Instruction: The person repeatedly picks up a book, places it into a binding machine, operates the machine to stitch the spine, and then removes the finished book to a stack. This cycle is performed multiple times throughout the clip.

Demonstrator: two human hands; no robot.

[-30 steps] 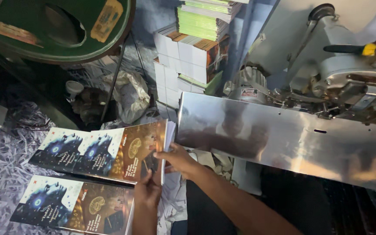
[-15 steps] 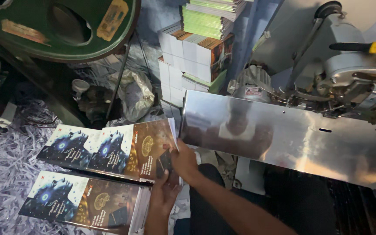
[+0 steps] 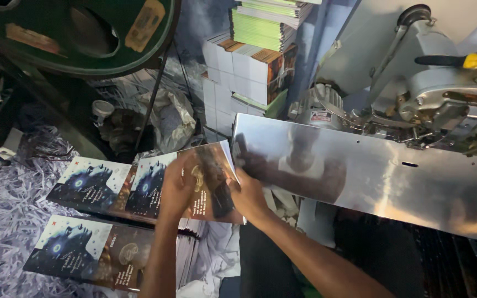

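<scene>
Gripping printed sheets (image 3: 194, 185), left hand (image 3: 176, 190), right hand (image 3: 248, 194), both clasping

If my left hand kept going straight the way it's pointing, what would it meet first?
The left hand points up and right across the glossy printed cover sheet; beyond its edge, probably the shiny metal machine plate, though depth is unclear.

A print-finishing workshop: metal machine table (image 3: 371, 176), stacked printed booklets (image 3: 249, 66), shredded paper trimmings (image 3: 6, 204) underfoot.
</scene>
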